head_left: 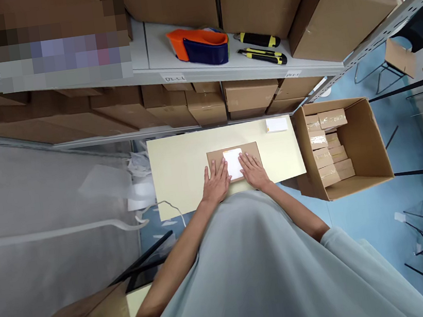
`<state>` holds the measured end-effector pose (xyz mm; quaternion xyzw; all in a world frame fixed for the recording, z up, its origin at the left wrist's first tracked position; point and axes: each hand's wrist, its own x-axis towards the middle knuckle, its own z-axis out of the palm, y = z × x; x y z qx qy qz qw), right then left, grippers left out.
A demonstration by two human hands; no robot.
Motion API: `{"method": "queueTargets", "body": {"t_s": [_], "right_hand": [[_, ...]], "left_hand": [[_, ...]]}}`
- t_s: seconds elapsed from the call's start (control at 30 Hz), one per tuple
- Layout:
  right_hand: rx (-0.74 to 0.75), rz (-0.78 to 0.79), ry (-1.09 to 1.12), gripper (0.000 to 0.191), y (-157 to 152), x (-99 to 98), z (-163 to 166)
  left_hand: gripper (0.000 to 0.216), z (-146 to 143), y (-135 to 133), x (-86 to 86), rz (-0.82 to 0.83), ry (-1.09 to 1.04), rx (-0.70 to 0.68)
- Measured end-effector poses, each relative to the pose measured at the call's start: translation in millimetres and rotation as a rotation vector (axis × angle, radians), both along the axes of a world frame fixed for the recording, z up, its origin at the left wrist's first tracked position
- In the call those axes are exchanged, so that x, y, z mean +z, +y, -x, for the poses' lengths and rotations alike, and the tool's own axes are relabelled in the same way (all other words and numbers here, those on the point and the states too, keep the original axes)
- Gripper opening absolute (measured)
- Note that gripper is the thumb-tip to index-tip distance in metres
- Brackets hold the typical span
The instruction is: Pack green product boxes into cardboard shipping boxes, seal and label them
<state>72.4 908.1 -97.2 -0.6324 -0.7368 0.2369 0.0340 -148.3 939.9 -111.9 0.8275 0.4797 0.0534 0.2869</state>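
A flat brown cardboard box (215, 156) lies on the pale yellow table (181, 167), with a white label (234, 163) on its top face. My left hand (215, 180) rests flat on the box's left part, fingers spread, fingertips at the label's left edge. On the other side my right hand (253, 170) lies flat too, its fingers stretched over the box and touching the label's right edge. Neither hand grips anything. The palms cover the lower corners of the box. Near the table's far right corner sits a small stack of white labels (276, 125).
Right of the table stands a large open carton (361, 144) holding several small taped boxes (329, 166). On the shelf (161, 56) ahead are an orange and blue tape dispenser (202, 47) and two utility knives (261, 48). Crumpled paper (138, 165) and a white cable (168, 203) lie at the left.
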Motion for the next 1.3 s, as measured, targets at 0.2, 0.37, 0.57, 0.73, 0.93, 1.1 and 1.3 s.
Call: {"method": "queueTargets", "body": {"t_s": [0.2,0.37,0.57,0.73,0.93,1.1,1.3], "right_hand": [[-0.001,-0.017,0.024,0.064,5.3,2.9,5.3],[-0.018,0.015,0.017,0.064,10.2,3.1,8.7],[-0.008,0.019,0.011,0.064,9.2,3.6,6.2],[0.007,0.025,0.007,0.063,9.4,3.8,4.0],[-0.083,0.007,0.043,0.066,-9.3,3.0,-20.9],[-0.425,0.057,0.192,0.086,-31.9,-6.2,-53.5],[-0.477,0.183,0.383,0.072,-30.6,-12.3,-60.5]], "left_hand": [[0.073,-11.2,5.3,3.4,-0.002,-0.018,0.019],[0.074,-20.1,10.0,5.5,0.018,-0.012,0.048],[0.075,-23.1,7.5,6.9,0.012,-0.006,0.047],[0.075,-22.6,9.3,5.2,0.016,-0.008,0.042],[0.086,14.3,-3.4,0.5,0.057,0.014,0.212],[0.099,37.0,-20.7,-14.7,0.269,-0.080,0.541],[0.075,17.9,-14.2,-22.5,0.463,-0.342,0.688]]}}
